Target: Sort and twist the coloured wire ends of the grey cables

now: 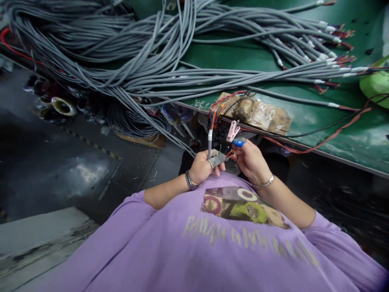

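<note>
My left hand [202, 167] is closed around a grey cable [209, 144], its thumb wrapped in grey tape. Above that hand the cable has a white band, and coloured wires [215, 115] fan out from it toward the table edge. Thin orange and dark wire ends [230, 155] stick out between my two hands. My right hand [251, 161] has its fingers pinched together at these wire ends, with blue tape on one digit. Just above it, a pink clothes peg [233, 131] hangs by the table edge.
Long bundles of grey cable [146, 52] lie across the green table [212, 56], their stripped ends at the right. A taped cardboard block [258, 113] sits at the table's edge. Coiled cable [136, 121] and wire spools [63, 106] are on the floor at left. A reddish cord [334, 134] crosses the right side.
</note>
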A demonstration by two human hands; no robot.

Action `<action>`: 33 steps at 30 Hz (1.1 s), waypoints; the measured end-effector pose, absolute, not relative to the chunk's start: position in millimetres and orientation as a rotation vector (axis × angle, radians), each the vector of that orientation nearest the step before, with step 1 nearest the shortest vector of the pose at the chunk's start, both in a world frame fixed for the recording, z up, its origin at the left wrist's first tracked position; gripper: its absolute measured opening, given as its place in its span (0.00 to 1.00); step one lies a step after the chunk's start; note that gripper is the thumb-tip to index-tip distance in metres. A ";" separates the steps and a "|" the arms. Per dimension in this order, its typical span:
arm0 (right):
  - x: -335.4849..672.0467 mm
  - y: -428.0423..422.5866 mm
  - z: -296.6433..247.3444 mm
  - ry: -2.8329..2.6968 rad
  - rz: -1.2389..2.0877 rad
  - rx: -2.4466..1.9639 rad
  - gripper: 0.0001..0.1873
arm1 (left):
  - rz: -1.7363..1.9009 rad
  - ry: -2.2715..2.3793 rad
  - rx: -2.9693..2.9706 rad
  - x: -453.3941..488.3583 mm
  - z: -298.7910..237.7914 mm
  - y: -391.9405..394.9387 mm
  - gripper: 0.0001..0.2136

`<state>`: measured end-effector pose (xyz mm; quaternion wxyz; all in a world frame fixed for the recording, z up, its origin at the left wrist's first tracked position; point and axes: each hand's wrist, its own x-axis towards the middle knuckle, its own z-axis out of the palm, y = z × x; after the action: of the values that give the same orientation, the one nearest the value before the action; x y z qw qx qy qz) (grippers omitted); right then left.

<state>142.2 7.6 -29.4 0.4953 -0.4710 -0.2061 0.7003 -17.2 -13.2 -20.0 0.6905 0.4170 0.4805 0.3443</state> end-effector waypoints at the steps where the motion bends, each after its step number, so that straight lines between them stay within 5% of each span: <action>1: 144.5 7.3 -29.1 -0.496 1.729 -1.121 0.18 | 0.773 1.069 0.924 -17.7 -21.4 -13.1 0.20; 10: 140.7 2.3 -19.0 -0.912 1.780 -1.071 0.17 | 0.703 1.058 0.940 -16.1 -18.3 -11.4 0.20; 25: 139.5 3.2 -22.1 -0.674 2.001 -1.060 0.14 | 0.551 0.904 0.933 -22.8 -23.8 -8.3 0.19; 29: 139.5 7.3 -23.0 -0.783 1.855 -1.125 0.16 | 0.420 0.912 1.013 -19.7 -21.7 -10.2 0.17; 33: 146.0 9.9 -26.0 -0.697 1.770 -1.106 0.20 | 0.652 1.034 0.915 -18.7 -19.6 -10.5 0.18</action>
<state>146.0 9.9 -26.0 0.4532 -0.4480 -0.2824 0.7171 -18.7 -10.5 -19.6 0.7225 0.4142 0.4683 0.2952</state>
